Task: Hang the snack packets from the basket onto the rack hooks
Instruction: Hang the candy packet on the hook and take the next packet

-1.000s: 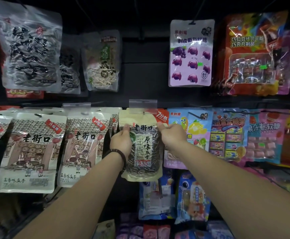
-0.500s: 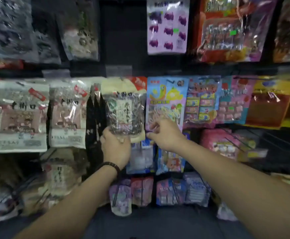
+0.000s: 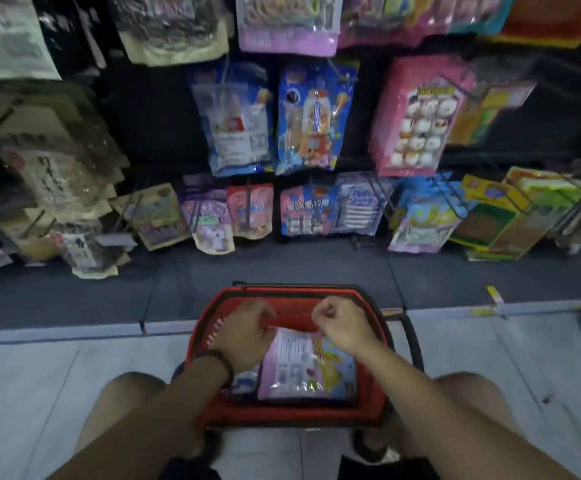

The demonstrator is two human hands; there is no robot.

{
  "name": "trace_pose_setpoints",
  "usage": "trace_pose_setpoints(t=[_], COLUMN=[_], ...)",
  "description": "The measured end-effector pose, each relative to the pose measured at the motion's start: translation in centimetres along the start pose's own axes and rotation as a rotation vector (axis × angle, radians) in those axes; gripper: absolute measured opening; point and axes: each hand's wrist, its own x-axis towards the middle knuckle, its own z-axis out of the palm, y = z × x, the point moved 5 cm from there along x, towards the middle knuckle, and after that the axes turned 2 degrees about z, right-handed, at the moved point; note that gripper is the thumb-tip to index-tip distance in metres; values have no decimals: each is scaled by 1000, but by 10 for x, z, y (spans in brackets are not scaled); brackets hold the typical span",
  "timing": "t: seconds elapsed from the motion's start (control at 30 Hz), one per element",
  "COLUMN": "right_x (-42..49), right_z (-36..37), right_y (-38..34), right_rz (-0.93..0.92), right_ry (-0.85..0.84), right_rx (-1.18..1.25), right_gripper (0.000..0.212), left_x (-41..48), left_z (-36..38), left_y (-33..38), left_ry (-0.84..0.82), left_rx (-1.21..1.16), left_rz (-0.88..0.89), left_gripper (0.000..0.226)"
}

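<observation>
Fingers (image 3: 320, 311) of the right hand (image 3: 342, 325) curl loosely closed over the far edge of the pink snack packet (image 3: 304, 367); whether they pinch it, cannot tell. Left hand (image 3: 244, 336) is curled beside that edge too, grip equally unclear. The packet lies flat inside the red basket (image 3: 209, 327), which sits on the floor below the rack hooks (image 3: 374, 187). Risk, as I judge it: slick film slips from a shallow pinch, or the packet's corner catches the basket rim on lifting and drags a neighbouring packet out.
</observation>
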Motion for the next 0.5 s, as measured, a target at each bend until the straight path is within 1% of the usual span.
trace_pose_setpoints(t=[0.07, 0.1, 0.13, 0.2, 0.23, 0.27, 0.3, 0.33, 0.4, 0.43, 0.5], right_x=[7, 8, 7, 3, 8, 14, 19, 25, 36, 41, 46], right_z=[30, 42, 50, 58, 63, 69, 75, 81, 93, 96, 102], right_y=[51, 69, 81, 94, 103, 111, 116, 118, 123, 125, 126], right_rz=[144, 201, 224, 260, 294, 323, 337, 335, 315, 300, 281], right_ry=[-71, -112, -137, -182, -211, -234, -254, -270, -277, -281, -303], right_rx=[5, 12, 13, -9, -40, -66, -86, -111, -162, -190, -234], right_gripper=[29, 29, 29, 29, 35, 41, 43, 40, 36, 36, 32], left_x=[1, 2, 1, 1, 4, 7, 9, 11, 12, 13, 15], left_z=[42, 63, 81, 107, 121, 133, 150, 168, 185, 192, 195], left_y=[-26, -40, -52, -73, -85, -100, -119, -142, -159, -164, -160], left_ry=[-177, -272, -351, -442, -454, -457, -454, -445, -386, -341, -289], left_rx=[-47, -68, -77, -64, -44, -18, -6, 7, 22, 18, -6], left_rz=[-192, -288, -376, -494, -529, -571, -617, -662, -729, -752, -754], left_gripper=[20, 25, 35, 57, 67, 73, 76, 81, 99, 104, 99])
